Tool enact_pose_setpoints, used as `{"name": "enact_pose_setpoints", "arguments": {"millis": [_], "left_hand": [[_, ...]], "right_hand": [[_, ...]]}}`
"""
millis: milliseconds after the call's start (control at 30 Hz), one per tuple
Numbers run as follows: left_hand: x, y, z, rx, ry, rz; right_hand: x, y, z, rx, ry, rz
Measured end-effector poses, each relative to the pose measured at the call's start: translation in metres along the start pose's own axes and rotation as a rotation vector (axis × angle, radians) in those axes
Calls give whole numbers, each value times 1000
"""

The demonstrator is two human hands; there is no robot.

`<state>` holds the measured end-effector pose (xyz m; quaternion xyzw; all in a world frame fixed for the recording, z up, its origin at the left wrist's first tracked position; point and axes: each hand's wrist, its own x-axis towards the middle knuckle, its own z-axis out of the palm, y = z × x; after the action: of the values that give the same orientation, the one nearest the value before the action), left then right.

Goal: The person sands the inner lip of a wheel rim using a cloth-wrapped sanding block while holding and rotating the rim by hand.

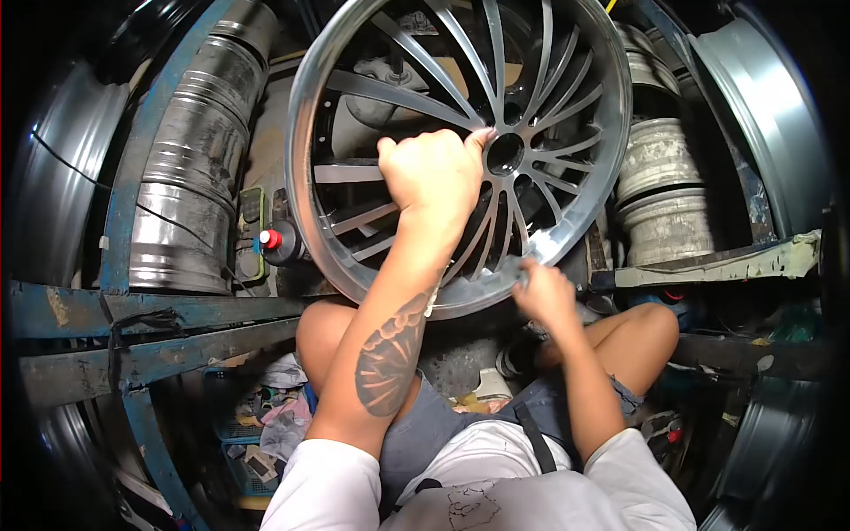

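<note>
A large silver multi-spoke wheel rim (611, 133) stands before me, tilted, its spoked face toward me. My left hand (434, 173) is over the spokes left of the hub hole, its fingers curled round a spoke and the thumb pointing toward the centre. At the lower right edge of the rim is my right hand (544, 292), closed around a small dark thing that I cannot make out and that meets the rim's lip. Motion blurs this hand a little. A dark bottle (288, 245) with a red and white cap lies left of the rim.
Stacked metal rims (199, 142) fill a blue frame (155, 133) on the left; more rims (664, 226) stand at right. A green tray (251, 232) is beside the left stack. Cloths (285, 425) lie in a basket at lower left. My bent knees flank the rim's bottom.
</note>
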<state>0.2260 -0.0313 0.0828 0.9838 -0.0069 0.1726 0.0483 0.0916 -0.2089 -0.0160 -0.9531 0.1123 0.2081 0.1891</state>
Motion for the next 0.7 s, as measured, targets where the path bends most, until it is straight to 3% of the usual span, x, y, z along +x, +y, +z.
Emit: {"name": "enact_pose_setpoints", "arguments": {"millis": [167,233,367,433,500,567,667,700], "left_hand": [[-5,-4,-1,-45,-10,23],[-2,-2,-4,-44,-22,15],[-6,-7,-2,-58,29,48],[-5,-5,-6,-49,19,35],[-7,-5,-6,-42,18,31],[-8,-5,-6,-48,-1,43],[-6,-4,-6,-53,-13,26],[-6,-3,-6,-53,-7,35]], "right_hand": [[28,20,-6,4,-45,31],[3,-13,3,-161,5,2],[24,4,-11,-28,-60,23],[11,-8,-1,-100,43,-5],[-2,-25,4,-163,-25,-24],[17,8,-6,-28,-59,-39],[13,4,-3,-99,19,32],[1,0,11,-136,52,-53]]}}
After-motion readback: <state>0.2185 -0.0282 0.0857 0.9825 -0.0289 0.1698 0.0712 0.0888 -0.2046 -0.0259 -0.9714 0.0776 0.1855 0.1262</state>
